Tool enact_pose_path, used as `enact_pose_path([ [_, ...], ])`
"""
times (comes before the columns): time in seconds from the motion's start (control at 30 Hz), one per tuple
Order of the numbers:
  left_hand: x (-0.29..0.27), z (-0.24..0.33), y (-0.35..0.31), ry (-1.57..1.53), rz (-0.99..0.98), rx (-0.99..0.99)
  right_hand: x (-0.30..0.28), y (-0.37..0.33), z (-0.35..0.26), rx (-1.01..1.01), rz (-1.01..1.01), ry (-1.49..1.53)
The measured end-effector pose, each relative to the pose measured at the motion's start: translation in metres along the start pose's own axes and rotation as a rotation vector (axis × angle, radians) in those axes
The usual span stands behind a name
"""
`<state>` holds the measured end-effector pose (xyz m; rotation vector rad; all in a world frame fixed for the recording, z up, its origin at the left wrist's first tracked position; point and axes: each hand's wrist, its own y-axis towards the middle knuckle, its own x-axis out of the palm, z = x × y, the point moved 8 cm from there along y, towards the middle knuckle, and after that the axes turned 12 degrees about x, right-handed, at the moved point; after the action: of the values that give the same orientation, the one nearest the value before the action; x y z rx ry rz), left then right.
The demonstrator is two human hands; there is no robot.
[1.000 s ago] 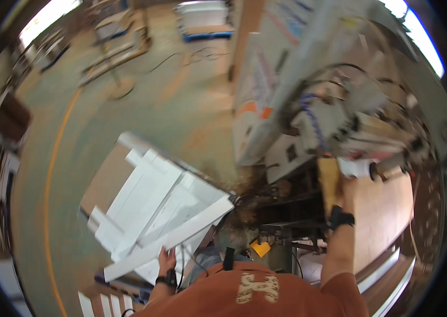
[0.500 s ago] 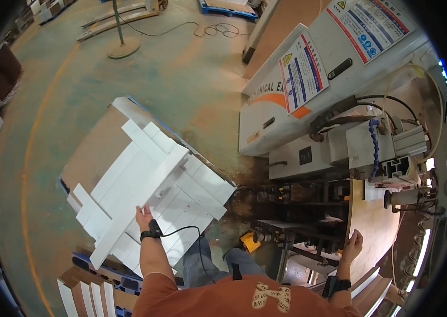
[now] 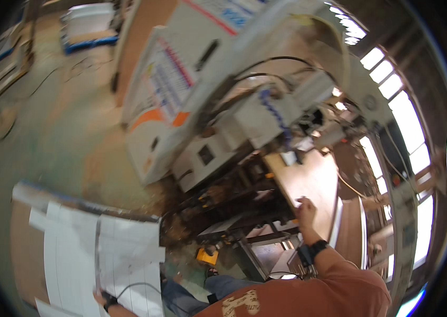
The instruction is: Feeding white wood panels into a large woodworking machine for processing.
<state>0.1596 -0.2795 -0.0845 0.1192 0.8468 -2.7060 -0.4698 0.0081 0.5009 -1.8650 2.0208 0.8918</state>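
My left hand point(image 3: 98, 297) is at the lower left, blurred, its fingers closed at the edge of a long white board point(image 3: 71, 259). That board lies over several other white boards point(image 3: 131, 248) on a pallet stack. On the right, my right hand point(image 3: 306, 212) is raised by the near edge of a pale wooden worktable point(image 3: 316, 179). Its fingers are curled together, and whatever they may hold is too small and blurred to make out. Dark wrist straps sit on both wrists, and a black cable leads from the left one.
A large grey machine point(image 3: 163, 100) with warning labels stands ahead, its dark frame point(image 3: 234, 206) reaching toward my legs. A yellow pedal point(image 3: 207, 256) lies on the floor near my feet. Brown boards with white edges point(image 3: 351, 232) are stacked beyond the worktable. A cable point(image 3: 49, 76) crosses the floor.
The view has swung to the right, so the board stack now sits lower left and the machine nearer the middle. My right hand stays by the worktable edge; my left stays at the white board.
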Motion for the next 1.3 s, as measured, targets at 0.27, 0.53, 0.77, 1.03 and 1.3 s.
enact_pose_path([
  [0.27,0.012,-0.067,-0.042,-0.072,-0.381,-0.169,0.035,-0.011,-0.009,0.082,-0.208,0.170],
  [0.53,0.195,0.081,-0.219,-0.092,-0.970,0.168,0.013,-0.006,-0.006,0.197,-0.427,0.450],
  [0.77,0.231,0.171,-0.222,-0.568,-0.806,-0.441,-0.140,0.057,0.097,0.452,-0.149,0.366],
  [1.03,0.270,0.282,-0.246,-0.726,-0.936,-0.145,-0.300,0.006,0.252,0.755,0.233,-0.702],
  [1.3,0.412,0.389,-0.530,-0.479,-1.343,-0.007,-0.314,-0.023,0.248,0.758,0.149,-0.514],
])
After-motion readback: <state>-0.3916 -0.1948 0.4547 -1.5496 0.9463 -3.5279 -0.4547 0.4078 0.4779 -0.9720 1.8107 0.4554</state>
